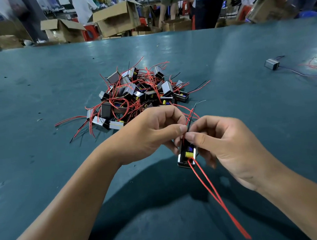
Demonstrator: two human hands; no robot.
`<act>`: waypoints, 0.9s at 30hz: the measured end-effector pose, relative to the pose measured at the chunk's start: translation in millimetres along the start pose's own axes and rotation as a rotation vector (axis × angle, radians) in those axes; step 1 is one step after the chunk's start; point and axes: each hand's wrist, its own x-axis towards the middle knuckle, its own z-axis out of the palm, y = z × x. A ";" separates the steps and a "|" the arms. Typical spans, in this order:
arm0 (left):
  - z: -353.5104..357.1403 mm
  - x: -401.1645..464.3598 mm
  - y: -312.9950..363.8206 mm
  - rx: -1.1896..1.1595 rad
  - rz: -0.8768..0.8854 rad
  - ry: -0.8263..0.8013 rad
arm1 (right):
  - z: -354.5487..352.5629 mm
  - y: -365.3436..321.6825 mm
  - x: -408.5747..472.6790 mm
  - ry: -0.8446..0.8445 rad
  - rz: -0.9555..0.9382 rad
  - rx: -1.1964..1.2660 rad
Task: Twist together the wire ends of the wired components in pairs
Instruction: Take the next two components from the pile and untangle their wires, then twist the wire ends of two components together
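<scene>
So my left hand [151,131] and right hand [219,144] both pinch the red and black wire pair [190,116] above 1 component [186,155], held up off the table's near edge [46,162] so the ends twist freely.

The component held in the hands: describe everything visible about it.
The component is a small rectangular block with a shiny metal frame, dark inside, with a yellow part and a blue one. It is held above the teal table, long axis toward the camera. Two red wires trail from its near end; red and black wires rise from its far end, pinched by the left hand and right hand.
</scene>
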 end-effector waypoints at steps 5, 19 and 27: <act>1.9 0.0 0.8 0.030 -0.001 0.006 | -2.8 5.4 0.5 -0.012 0.006 0.022; -7.6 -2.7 -1.9 0.231 -0.056 0.012 | -5.6 5.2 2.1 -0.015 -0.024 -0.024; -6.8 -3.5 1.7 0.250 -0.076 0.016 | -16.6 3.0 7.0 0.052 -0.072 -0.044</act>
